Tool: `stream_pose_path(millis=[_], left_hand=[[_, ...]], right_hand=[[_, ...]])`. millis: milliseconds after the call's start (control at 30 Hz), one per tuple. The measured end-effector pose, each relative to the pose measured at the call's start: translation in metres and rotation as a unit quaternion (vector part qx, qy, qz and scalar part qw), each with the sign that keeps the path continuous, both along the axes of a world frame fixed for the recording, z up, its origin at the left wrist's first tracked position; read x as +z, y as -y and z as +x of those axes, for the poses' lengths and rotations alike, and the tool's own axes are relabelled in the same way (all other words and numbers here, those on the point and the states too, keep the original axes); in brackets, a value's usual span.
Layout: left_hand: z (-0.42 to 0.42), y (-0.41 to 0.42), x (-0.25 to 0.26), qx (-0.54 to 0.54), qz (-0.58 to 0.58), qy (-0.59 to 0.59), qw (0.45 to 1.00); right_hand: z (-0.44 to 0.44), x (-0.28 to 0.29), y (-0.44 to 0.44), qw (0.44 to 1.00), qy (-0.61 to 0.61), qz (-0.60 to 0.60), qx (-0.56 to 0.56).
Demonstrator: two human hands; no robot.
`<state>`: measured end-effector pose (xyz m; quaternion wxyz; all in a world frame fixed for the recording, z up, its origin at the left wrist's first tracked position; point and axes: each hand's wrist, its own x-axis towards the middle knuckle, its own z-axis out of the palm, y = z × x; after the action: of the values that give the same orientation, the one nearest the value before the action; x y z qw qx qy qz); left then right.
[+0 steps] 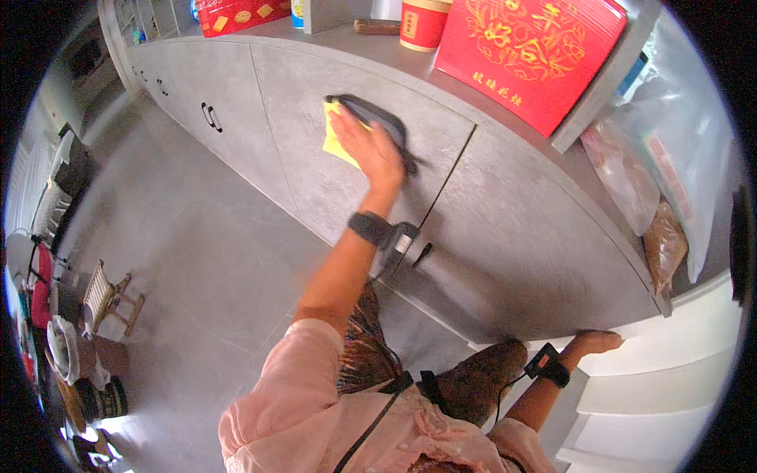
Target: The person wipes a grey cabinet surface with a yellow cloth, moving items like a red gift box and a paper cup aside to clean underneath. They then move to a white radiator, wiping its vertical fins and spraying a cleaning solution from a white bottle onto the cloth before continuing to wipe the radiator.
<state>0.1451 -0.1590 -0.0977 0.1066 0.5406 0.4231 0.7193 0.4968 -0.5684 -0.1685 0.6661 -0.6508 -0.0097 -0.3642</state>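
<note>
My left hand (371, 149), slightly blurred, presses a yellow cloth (338, 137) with outstretched fingers against the grey front of a low cabinet (307, 100). A dark shape runs along the hand's upper side; whether it is a shadow or an object I cannot tell. A black band with a small device (397, 239) is strapped to this wrist. My right hand (598, 341) rests at the cabinet's right end, beside a white edge (650, 337), and its fingers are not clear. That wrist bears a similar device (541, 359).
On the cabinet's shelf stand a red gift box (526, 59), a red paper tub (423, 26) and plastic bags (627, 171). Black handles (212, 117) jut from the doors. A small folding stool (112, 298) stands on the grey floor (201, 236) at left.
</note>
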Motion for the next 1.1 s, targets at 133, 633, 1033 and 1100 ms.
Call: stream_pose_path(millis=[133, 633, 1033, 1100], left_hand=[[0.021, 0.045, -0.040, -0.041, -0.001, -0.024, 0.999], [0.094, 0.127, 0.037, -0.129, 0.287, -0.274, 0.909], [0.122, 0.156, -0.008, -0.229, 0.399, -0.403, 0.791], [0.123, 0.155, -0.005, -0.236, 0.399, -0.430, 0.775]], right_hand=[[0.007, -0.020, 0.002, 0.979, 0.099, -0.151, -0.093], [-0.046, 0.015, -0.043, 0.978, 0.041, 0.189, 0.081], [-0.062, 0.038, -0.043, 0.994, -0.045, 0.023, 0.096], [-0.086, 0.073, -0.052, 0.992, -0.067, -0.022, 0.106]])
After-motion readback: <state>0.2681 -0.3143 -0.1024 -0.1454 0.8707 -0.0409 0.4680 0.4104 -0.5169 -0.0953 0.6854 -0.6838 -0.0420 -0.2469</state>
